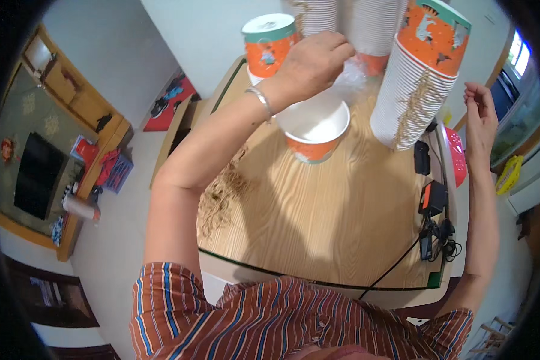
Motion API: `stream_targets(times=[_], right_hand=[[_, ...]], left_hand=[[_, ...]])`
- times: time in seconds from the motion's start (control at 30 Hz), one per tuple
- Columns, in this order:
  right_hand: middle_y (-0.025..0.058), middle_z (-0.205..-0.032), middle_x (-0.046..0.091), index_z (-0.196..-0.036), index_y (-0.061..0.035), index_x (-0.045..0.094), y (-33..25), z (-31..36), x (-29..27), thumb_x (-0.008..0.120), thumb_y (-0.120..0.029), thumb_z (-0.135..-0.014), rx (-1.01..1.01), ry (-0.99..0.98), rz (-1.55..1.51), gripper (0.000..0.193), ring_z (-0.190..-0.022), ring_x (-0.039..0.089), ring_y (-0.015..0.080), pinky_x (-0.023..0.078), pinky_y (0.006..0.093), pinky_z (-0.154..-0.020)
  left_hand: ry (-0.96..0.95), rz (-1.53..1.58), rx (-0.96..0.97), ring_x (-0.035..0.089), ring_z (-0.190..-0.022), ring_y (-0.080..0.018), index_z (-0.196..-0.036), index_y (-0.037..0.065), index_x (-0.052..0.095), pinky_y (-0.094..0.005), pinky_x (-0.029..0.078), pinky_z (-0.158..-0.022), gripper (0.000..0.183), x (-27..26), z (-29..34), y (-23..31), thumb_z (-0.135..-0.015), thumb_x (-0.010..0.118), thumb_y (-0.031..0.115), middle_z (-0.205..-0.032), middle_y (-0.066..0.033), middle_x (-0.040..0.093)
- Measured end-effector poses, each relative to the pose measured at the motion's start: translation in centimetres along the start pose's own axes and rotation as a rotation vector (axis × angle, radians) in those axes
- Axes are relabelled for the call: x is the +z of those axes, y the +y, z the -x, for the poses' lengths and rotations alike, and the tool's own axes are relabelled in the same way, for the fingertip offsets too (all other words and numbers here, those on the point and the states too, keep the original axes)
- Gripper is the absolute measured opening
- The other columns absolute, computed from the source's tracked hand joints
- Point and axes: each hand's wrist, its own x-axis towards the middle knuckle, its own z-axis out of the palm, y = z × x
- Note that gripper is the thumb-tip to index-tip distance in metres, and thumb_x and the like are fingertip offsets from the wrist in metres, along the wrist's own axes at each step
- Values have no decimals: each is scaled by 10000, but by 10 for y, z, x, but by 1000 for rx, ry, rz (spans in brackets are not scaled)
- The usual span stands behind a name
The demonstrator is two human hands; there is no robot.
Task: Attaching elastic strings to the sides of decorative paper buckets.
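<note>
My left hand hangs over an orange-and-white paper tub that stands upright on the table, its mouth facing up. Its fingers are curled downward and closed; whatever they hold is hidden behind the knuckles. To the right, my right hand is raised beside a tall leaning stack of nested paper tubs, apart from it, with loosely bent fingers and nothing visible in them. Tan strands cling to that stack's side. Behind my left wrist sits an upside-down orange tub with a green band.
More white tub stacks rise at the back, near crumpled clear plastic. A heap of tan strands lies on the wooden table by my left forearm. Black adapters and cables line the right edge, near a red plastic item.
</note>
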Motion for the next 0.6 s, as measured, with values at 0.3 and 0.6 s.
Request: stream_targets(times=[0.3, 0.6], right_hand=[[124, -965, 559, -1098, -32, 579, -91, 104, 82, 616, 54, -825, -251, -678, -88, 289, -912, 566, 296, 467, 335, -840], [135, -1035, 613, -1115, -22, 604, -96, 141, 173, 687, -20, -724, -621, -594, 197, 400, -1027, 579, 307, 419, 435, -944]], left_hand=[[-84, -3, -279, 606, -889, -324, -993, 28, 592, -413, 500, -759, 212, -92, 109, 21, -787, 635, -6, -957, -133, 601], [-154, 124, -698, 635, -887, -285, -978, 3, 643, -362, 509, -768, 141, -132, 180, 64, -853, 580, -3, -971, -128, 629]])
